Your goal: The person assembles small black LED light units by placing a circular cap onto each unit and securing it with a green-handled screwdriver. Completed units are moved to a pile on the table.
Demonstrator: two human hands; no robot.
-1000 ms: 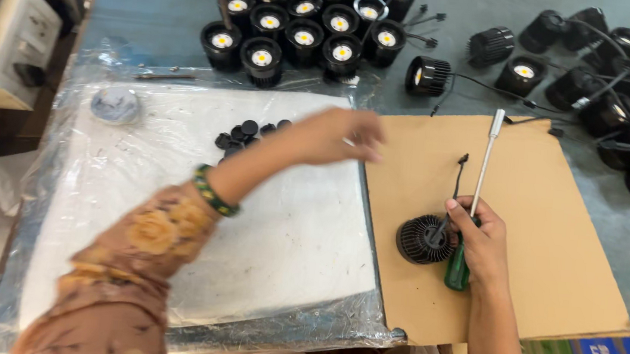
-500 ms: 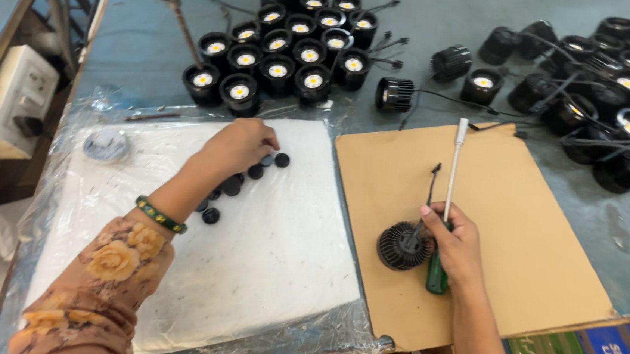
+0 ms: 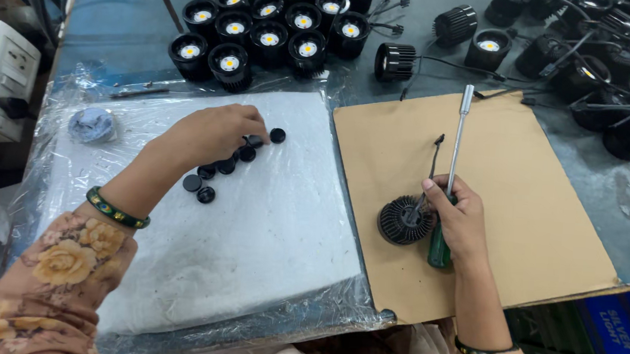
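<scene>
Nearest the camera, the right hand (image 3: 463,220) is curling its fingers around a green-handled screwdriver (image 3: 450,173), its shaft pointing away up the brown cardboard sheet (image 3: 546,195); the thumb side is resting against a black finned housing (image 3: 404,220) lying on that sheet, a thin black wire (image 3: 434,158) trailing from it. Further out, the left hand (image 3: 210,133) is reaching over the white foam pad (image 3: 251,224) — fingers bunching together over a cluster of small black round caps (image 3: 220,168), though whether it is pinching one I cannot tell. Beyond, black lamp units (image 3: 270,27) are standing in rows on the blue table (image 3: 117,19).
</scene>
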